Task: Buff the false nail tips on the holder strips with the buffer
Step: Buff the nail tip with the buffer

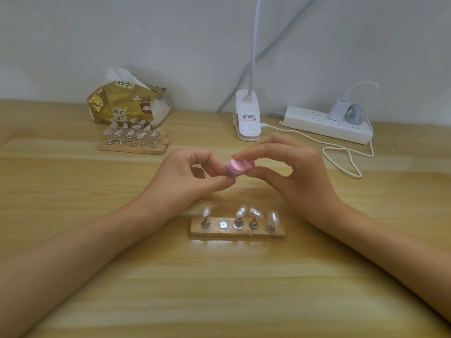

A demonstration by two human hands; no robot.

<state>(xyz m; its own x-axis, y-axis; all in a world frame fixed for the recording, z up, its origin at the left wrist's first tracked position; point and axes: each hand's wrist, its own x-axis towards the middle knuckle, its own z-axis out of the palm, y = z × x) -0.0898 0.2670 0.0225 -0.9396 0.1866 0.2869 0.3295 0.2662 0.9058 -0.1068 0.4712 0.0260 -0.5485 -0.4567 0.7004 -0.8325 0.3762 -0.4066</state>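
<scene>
Right hand (pixel 288 172) pinches the pink buffer (pixel 240 167); left hand (pixel 195 174) pinches a hidden item against it. A slip could topple nail tips (pixel 241 211) on the holder strip (pixel 278 233).

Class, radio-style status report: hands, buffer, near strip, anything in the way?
Right hand pinches pink buffer. Left hand pinched at its end, contents hidden. Near strip: four tips, one seat bare. Path clear.
</scene>
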